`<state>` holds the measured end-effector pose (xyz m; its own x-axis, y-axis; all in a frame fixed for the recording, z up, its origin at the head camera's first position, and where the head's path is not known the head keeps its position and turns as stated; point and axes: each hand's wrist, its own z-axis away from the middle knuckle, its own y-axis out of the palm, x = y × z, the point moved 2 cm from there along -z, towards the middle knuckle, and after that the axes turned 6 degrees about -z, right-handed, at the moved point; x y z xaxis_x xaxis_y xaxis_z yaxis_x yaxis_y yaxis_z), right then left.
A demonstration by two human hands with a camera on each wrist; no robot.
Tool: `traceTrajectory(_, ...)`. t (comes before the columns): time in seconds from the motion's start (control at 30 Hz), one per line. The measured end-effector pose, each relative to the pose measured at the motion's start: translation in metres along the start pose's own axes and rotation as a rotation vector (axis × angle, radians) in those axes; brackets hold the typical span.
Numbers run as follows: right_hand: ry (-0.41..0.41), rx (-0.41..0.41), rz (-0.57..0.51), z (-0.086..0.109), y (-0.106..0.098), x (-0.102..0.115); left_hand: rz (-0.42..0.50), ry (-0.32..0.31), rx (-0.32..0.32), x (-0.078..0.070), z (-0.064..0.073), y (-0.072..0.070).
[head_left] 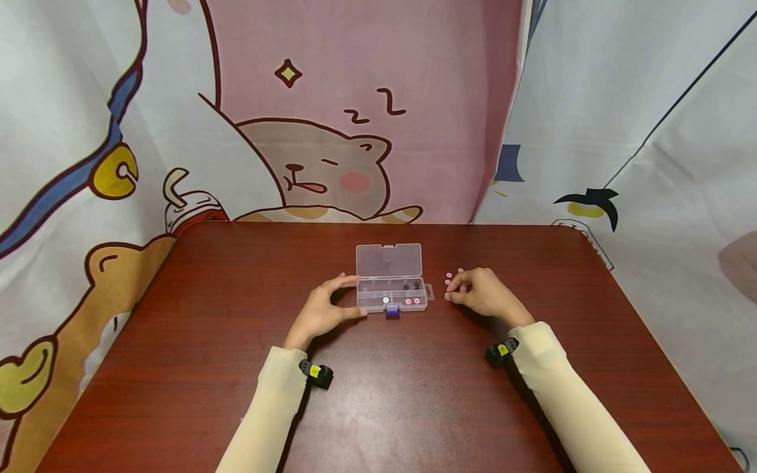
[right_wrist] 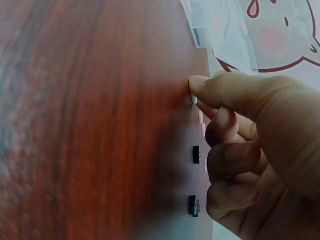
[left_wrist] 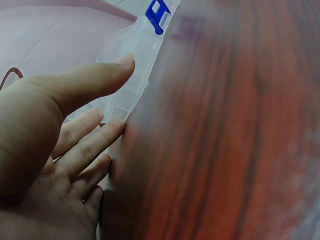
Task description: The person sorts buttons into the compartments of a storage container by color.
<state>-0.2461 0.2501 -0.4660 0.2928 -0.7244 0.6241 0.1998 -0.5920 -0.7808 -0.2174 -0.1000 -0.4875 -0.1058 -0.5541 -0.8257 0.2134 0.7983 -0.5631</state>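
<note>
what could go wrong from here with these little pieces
The tiny white piece pinched in the right hand might slip out. That hand's curled fingers could knock the black pieces that appear close by. The left hand could nudge the open box and jostle the pieces inside.

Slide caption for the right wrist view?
Right hand pinches a small pale piece near small black discs and pink discs on a brown wooden table.
</note>
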Motion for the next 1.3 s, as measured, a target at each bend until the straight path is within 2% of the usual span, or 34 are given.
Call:
traceTrajectory(0.5,-0.005,0.009,0.043,-0.0009,-0.0010,0.0030,-0.007,-0.011,0.005,-0.0005,-0.0007,0.0000)
traceTrajectory(1.03,0.024,0.054,-0.015,0.0025,-0.0015,-0.0007,0.004,0.005,-0.001,-0.0012,-0.0007,-0.0005)
traceTrajectory(1.3,0.034,0.048,0.001,0.0030,-0.0001,0.0007,-0.006,-0.003,0.005,-0.0024,0.0001,-0.0007)
